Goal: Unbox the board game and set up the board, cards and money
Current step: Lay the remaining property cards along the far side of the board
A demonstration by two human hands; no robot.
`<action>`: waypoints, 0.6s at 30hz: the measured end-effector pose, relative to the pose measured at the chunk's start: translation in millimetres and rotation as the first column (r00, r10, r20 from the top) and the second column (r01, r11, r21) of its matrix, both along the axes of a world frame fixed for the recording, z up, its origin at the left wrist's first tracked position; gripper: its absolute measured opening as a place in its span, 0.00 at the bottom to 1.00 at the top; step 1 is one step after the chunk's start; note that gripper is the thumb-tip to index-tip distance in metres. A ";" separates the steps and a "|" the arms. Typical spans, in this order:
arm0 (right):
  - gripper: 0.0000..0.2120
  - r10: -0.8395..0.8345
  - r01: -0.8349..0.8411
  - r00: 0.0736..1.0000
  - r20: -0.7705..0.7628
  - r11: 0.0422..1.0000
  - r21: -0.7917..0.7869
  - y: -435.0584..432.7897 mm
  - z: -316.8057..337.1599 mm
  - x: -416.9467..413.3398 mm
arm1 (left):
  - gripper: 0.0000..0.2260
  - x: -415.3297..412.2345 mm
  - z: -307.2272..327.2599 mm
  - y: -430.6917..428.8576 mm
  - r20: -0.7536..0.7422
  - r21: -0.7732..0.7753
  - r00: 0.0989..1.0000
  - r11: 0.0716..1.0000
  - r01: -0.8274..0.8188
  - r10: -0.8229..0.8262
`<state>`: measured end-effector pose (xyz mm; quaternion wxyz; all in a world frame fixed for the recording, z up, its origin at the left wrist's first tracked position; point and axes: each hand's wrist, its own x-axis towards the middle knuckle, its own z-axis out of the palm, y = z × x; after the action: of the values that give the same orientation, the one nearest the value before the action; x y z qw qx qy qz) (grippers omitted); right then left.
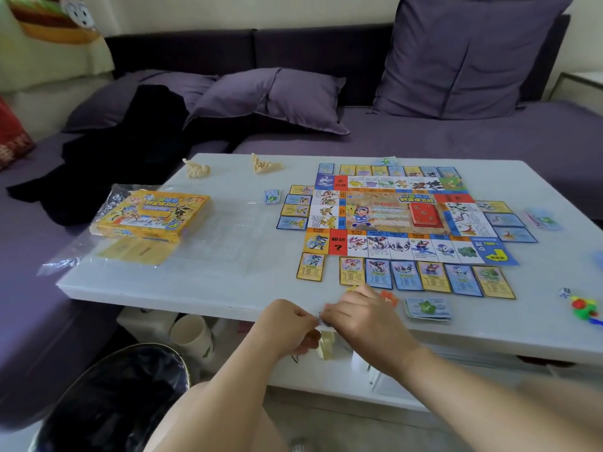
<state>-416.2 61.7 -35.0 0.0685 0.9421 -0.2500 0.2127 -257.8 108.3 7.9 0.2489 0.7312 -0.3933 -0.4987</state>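
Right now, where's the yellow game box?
In the head view, the yellow game box lies on the left side of the white table, atop clear plastic wrapping, well left of the board.

Two bare arms show at the near edge of the view. The left hand [287,324] and the right hand [362,321] are uncovered, the fingers [337,310] plain, the knuckles showing as soft ridges. The left forearm [235,370] is bare from the wrist to the near edge, where the wide lens makes it look broad. The right forearm [473,386] is likewise bare from the wrist to the near right corner, its nearest stretch blurred. Whether a sleeve begins higher up cannot be told.
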 end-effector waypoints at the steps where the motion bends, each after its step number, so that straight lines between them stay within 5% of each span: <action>1: 0.07 0.010 -0.010 1.000 0.003 1.000 0.000 0.6 0.7 -0.1 | 0.08 -2.5 2.2 1.4 -0.120 0.047 0.991 0.997 -0.054 0.059; 9: 0.10 0.124 -0.100 0.977 0.173 0.985 -0.140 0.7 3.8 -4.3 | 0.13 -8.1 1.9 9.5 -0.593 0.218 0.732 0.942 -0.257 0.336; 13: 0.11 0.178 -0.155 0.971 0.159 0.977 -0.143 9.9 16.0 -8.0 | 0.17 -19.4 8.5 12.1 -0.792 0.217 0.511 0.936 -0.277 0.334; 18: 0.18 -0.041 0.004 0.972 0.233 0.987 0.159 15.8 18.1 -15.9 | 0.20 -48.5 12.1 10.7 -0.900 0.280 0.228 0.894 -0.350 0.371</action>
<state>-432.1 77.6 -16.9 -0.0338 0.9098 -0.2831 0.3017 -306.3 119.0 20.0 0.5301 0.3779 0.0083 -0.7590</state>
